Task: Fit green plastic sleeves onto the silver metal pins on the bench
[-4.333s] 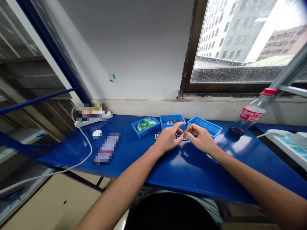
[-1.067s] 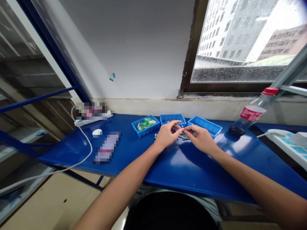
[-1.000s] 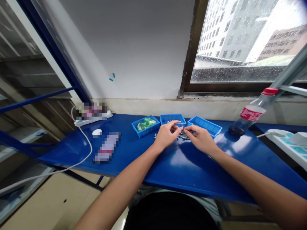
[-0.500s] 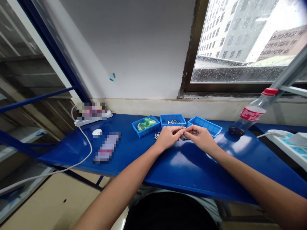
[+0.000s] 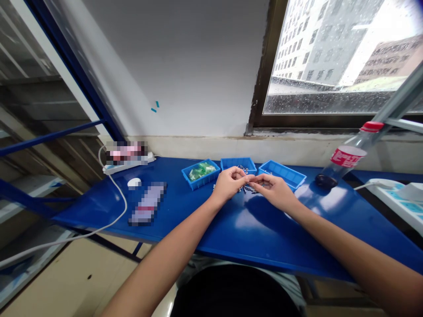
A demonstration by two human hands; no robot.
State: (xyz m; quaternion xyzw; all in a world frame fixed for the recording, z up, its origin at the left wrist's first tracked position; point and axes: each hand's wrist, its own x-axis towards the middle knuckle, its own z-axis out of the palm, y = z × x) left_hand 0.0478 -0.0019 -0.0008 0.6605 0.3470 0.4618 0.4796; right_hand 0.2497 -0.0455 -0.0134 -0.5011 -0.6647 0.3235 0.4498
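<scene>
My left hand point(image 5: 229, 185) and my right hand point(image 5: 271, 188) meet fingertip to fingertip over the blue table, both closed in a pinch. Whatever lies between the fingertips is too small to make out. Beneath and just behind them, a few small metal screw-like pieces point(image 5: 248, 189) lie on the table, partly covered by the fingers. Behind my left hand stands a blue bin point(image 5: 228, 164) with more metal pieces in it. To its left, another blue bin point(image 5: 205, 177) holds green and clear plastic packets point(image 5: 201, 170). Behind my right hand is a third blue bin point(image 5: 287, 176).
A cola bottle point(image 5: 348, 156) with dark liquid leans at the right, near a white power strip point(image 5: 396, 193). On the left lie a blurred flat object point(image 5: 148, 204), a white round piece point(image 5: 134, 183) and a white cable point(image 5: 124, 207). Wall and window bound the table's back.
My left hand has shifted slightly up and left, its fingers more arched. My right fingers have stretched a little, and more of the metal pieces below now show.
</scene>
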